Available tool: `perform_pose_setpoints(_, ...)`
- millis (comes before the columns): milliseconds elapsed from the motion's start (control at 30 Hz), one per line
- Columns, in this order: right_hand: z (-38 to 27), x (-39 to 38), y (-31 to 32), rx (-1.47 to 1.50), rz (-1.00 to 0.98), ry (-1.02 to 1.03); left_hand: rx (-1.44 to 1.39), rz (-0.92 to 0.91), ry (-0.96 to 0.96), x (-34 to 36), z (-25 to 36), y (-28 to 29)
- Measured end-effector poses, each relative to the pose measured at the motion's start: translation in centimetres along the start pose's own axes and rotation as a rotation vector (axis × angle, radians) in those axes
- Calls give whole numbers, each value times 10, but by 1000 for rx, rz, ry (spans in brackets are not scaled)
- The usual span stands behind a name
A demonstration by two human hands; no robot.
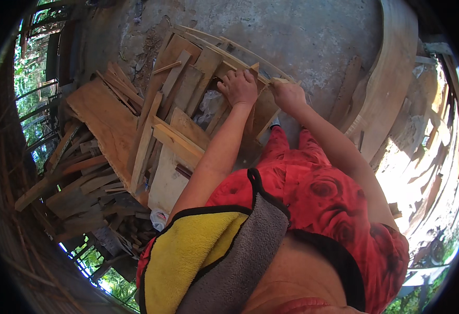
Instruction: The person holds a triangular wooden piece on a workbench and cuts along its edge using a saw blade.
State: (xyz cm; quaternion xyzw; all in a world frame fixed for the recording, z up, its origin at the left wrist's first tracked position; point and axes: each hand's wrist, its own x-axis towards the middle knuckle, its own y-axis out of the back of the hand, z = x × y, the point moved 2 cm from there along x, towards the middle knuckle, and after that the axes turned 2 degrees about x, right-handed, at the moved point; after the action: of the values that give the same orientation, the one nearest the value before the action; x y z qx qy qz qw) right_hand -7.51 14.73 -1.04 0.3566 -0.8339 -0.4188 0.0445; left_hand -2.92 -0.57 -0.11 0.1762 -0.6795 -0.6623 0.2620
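My left hand is closed, its fingers curled over a narrow wooden strip at the far edge of a stack of boards. A pointed bit of wood shows just beyond its fingers. To the right, my right hand is closed round a pale piece of wood at the near end of the strips. Whether both hands grip the same piece I cannot tell. Below them a wide brown board slants down toward my feet.
Loose planks and a broad board lie to the left, above a heap of offcuts. A large curved wooden slab stands at the right. Concrete floor stretches beyond. A yellow and grey cloth hangs over my front.
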Motion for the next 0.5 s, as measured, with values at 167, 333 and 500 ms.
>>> perform_pose_setpoints(167, -8, -1, 4, 42, 44, 43, 9, -26, 27, -1, -3, -2)
perform_pose_setpoints(333, 26, -79, 22, -42, -90, -34, 51, -29, 31, -2, -7, 0)
perform_pose_setpoints(500, 32, -85, 22, -83, -122, -85, 6, -40, 29, -2, -6, 1)
